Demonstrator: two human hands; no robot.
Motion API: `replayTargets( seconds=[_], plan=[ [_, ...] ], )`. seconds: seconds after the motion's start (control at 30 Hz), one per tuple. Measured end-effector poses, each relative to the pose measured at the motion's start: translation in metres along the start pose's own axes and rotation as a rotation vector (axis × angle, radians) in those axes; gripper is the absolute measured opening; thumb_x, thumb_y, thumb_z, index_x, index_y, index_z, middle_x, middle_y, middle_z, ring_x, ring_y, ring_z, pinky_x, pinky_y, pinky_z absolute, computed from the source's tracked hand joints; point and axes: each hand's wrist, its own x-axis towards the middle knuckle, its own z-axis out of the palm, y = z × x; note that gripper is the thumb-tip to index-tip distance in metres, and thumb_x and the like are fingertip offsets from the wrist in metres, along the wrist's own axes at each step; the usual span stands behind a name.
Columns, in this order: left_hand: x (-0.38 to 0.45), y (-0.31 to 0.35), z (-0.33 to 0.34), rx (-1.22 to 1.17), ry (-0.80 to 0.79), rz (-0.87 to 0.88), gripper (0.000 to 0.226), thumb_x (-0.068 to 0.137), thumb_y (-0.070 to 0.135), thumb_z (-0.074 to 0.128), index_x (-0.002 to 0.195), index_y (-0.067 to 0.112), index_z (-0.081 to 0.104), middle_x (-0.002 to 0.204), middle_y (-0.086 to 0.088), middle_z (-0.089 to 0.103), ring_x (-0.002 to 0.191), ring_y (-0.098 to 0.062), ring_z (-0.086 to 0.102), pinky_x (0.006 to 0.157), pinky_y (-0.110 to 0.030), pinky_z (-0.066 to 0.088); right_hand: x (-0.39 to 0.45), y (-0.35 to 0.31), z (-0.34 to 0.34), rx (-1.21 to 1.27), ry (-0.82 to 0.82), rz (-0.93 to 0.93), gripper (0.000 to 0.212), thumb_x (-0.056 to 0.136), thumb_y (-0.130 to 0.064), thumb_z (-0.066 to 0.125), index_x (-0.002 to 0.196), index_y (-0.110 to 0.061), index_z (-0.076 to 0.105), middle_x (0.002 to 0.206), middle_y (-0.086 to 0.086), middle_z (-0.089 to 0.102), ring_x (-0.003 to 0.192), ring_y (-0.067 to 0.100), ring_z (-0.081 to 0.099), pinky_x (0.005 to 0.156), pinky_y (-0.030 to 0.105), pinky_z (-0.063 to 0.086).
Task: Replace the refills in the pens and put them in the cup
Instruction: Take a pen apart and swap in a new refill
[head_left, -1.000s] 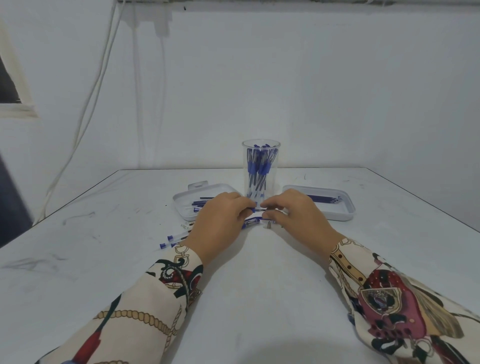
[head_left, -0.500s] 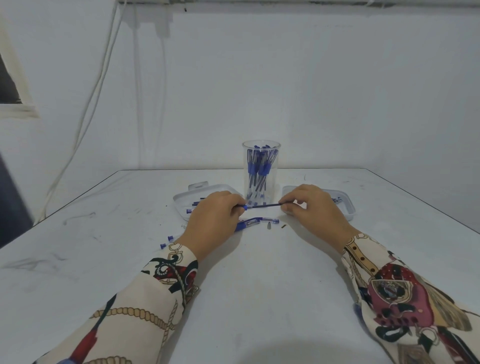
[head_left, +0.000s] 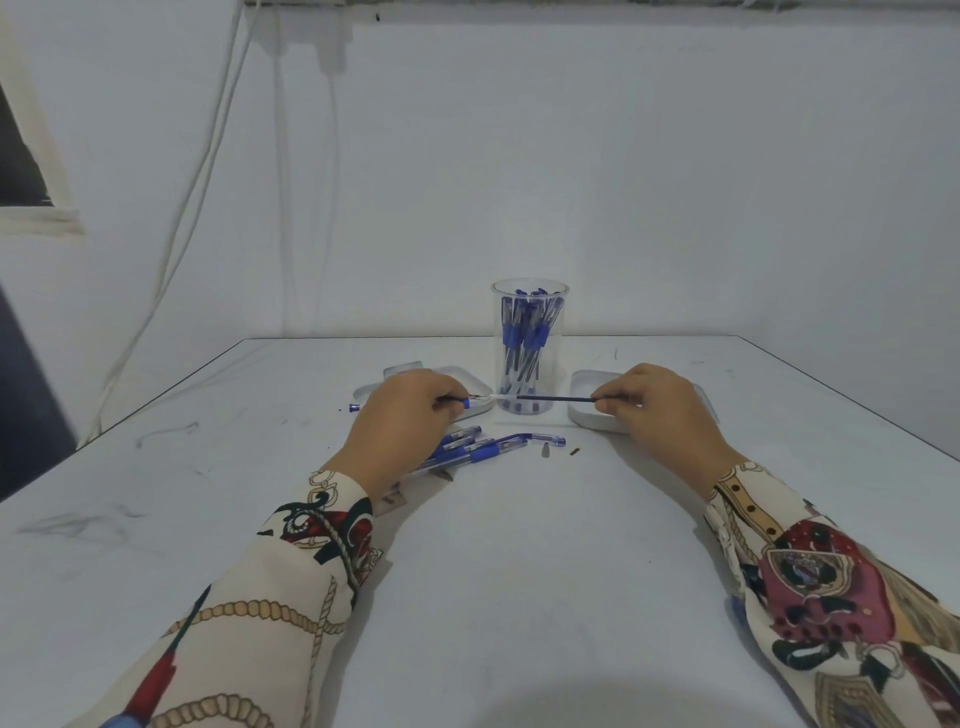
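A: How do we see the hands?

B: Our left hand (head_left: 402, 415) is low over the white surface (head_left: 493, 597), its fingers curled around a pen barrel (head_left: 480, 399). Our right hand (head_left: 660, 410) is well apart from it, at the same height, and its fingers pinch the end of a dark refill (head_left: 553, 399). The refill lies level between both hands, in front of the cup (head_left: 530, 348).

A: Is the refill still inside the barrel?

B: We think its left end is just at the barrel's mouth, but the view is too small there to be sure.

A: Where are the other things?

B: The clear cup stands upright behind the hands, with many blue pens in it. One white tray (head_left: 480, 387) is partly hidden behind the left hand, another tray (head_left: 584, 415) behind the right. Loose pens (head_left: 483, 452) lie near the left wrist, with a small tip piece (head_left: 546, 450) beside them.

A: And room to move?

B: The near surface between our sleeves is wide; the right edge runs diagonally past the right hand.
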Motion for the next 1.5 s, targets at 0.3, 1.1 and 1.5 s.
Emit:
replayTargets(
  seconds=[0.3, 1.1, 1.5],
  plan=[
    [0.009, -0.031, -0.021, -0.179, 0.109, -0.013, 0.015, 0.087, 0.019, 0.063, 0.098, 0.022, 0.074, 0.100, 0.004, 0.070, 0.091, -0.007, 0.057, 0.094, -0.027, 0.041, 0.023, -0.042, 0.023, -0.185, -0.033, -0.074, 0.019, 0.091, -0.022, 0.060, 0.101, -0.022, 0.075, 0.095, -0.001, 0.064, 0.094, 0.019, 0.057, 0.077, 0.030, 0.042],
    [0.014, -0.048, -0.024, -0.176, 0.183, -0.035, 0.016, 0.089, 0.023, 0.060, 0.100, 0.026, 0.073, 0.101, 0.005, 0.070, 0.093, -0.010, 0.058, 0.093, -0.036, 0.043, 0.053, -0.104, 0.107, -0.390, -0.216, -0.061, 0.031, 0.093, -0.003, 0.051, 0.115, -0.017, 0.068, 0.116, 0.006, 0.064, 0.101, 0.024, 0.063, 0.084, 0.030, 0.047],
    [0.005, -0.023, 0.010, 0.082, 0.284, 0.181, 0.019, 0.093, 0.021, 0.055, 0.103, 0.023, 0.070, 0.091, 0.000, 0.068, 0.086, -0.023, 0.056, 0.077, -0.036, 0.041, 0.029, -0.082, 0.046, -0.217, -0.092, -0.046, 0.026, 0.097, -0.019, 0.048, 0.112, -0.023, 0.070, 0.118, -0.003, 0.065, 0.104, 0.018, 0.059, 0.082, 0.028, 0.042]
  ],
)
